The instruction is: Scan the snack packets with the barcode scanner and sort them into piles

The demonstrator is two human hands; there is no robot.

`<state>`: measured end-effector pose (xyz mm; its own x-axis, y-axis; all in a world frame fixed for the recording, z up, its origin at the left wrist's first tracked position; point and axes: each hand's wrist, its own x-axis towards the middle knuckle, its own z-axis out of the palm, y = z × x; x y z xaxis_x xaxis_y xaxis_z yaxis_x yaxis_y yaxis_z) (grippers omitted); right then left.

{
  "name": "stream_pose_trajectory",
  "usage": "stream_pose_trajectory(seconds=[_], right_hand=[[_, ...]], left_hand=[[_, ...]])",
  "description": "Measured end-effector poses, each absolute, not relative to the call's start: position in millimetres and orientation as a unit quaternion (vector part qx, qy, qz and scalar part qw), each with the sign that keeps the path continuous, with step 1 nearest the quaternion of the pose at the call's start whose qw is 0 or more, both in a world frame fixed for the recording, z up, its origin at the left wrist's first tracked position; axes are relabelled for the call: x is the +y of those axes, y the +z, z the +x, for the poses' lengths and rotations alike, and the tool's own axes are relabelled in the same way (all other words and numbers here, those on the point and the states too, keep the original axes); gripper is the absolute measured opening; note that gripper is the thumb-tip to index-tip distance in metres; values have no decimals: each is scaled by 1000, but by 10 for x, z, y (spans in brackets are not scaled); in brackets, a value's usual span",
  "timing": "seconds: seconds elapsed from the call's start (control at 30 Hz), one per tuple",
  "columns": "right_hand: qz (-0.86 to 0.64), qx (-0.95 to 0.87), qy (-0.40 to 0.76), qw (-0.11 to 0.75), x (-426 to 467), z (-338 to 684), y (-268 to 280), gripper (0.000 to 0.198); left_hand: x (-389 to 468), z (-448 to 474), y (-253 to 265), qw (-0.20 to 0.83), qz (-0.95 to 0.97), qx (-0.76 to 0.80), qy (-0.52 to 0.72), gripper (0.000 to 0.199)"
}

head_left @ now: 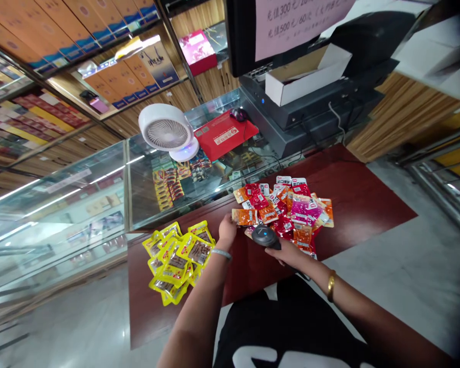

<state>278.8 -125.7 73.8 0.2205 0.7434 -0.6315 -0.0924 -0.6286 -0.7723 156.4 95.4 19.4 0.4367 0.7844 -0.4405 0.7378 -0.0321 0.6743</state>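
My left hand [227, 232] pinches the left edge of an orange snack packet [244, 217], lifted at the left side of a mixed pile. In my right hand [287, 251] is a black barcode scanner [263, 235], its head beside that packet and over the pile's near edge. The pile of red, orange and pink snack packets [306, 207] lies on the dark red tabletop [368, 189]. To the left of my left hand, yellow snack packets [176, 260] with clear windows lie in a heap. My right fingers are partly hidden around the scanner's handle.
Behind the table stands a glass display counter [145, 214] with a white fan [166, 128], a red mat [226, 135] and a computer mouse [238, 114] on it. A black cash drawer [276, 130] bears a white open box [306, 76]. Shelves of boxed goods line the back.
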Motion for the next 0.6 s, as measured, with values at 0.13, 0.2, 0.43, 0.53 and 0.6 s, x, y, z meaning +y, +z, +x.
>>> stream_pose_trajectory(seconds=[0.13,0.2,0.43,0.53,0.6], right_hand=[[-677,-261,587,358,-1070,2661,747,31],[-668,-279,589,359,-963,2572,773,31],[-663,-292,583,368,-754,2267,816,28],[-662,-296,582,368,-746,2191,787,28],[-667,-292,581,364,-754,2152,770,31]], left_hand=[[907,1311,120,576,623,515,118,22],[885,1207,112,606,593,510,142,23],[828,912,160,591,596,519,164,30],[929,840,221,579,620,515,125,29],[1066,820,277,533,662,516,104,29]])
